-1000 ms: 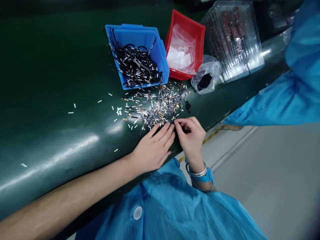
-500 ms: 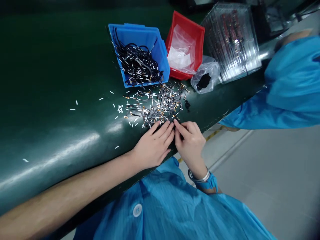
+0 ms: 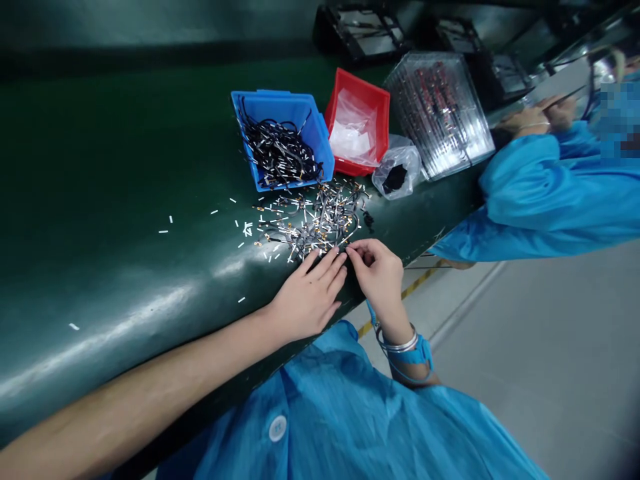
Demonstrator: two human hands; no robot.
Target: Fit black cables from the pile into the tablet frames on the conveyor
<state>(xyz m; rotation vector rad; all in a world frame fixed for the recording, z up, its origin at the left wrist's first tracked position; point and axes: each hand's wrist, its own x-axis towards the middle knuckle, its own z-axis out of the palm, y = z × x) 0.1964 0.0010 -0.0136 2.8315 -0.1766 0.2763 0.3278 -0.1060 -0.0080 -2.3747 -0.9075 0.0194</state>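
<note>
The pile of short dark cables (image 3: 327,217) lies on the worktop (image 3: 140,153), just in front of my two hands, with small white strips (image 3: 247,229) scattered at its left side. My left hand (image 3: 310,293) rests palm down at the near edge of the pile; its fingers are straight and a little apart, not closed around anything. My right hand (image 3: 380,273) is bent beside it, and the tips of its thumb and index finger come together near the left fingertips. From this distance I cannot tell whether a cable end is pinched between them.

To do this well, I judge that the left hand should press only lightly, so that one piece is steadied and the tangle is not dragged. The right fingers should pinch close to the tip and pull slowly, because such thin cables can probably catch each other.

Behind the pile stands the blue bin (image 3: 287,103), which contains many similar cables. To its right are the red bin (image 3: 381,123) with clear plastic inside, a clear bag (image 3: 409,163) with something black, and a stack of clear trays (image 3: 477,140). Farther right, I see a co-worker's blue sleeve (image 3: 540,187).
</note>
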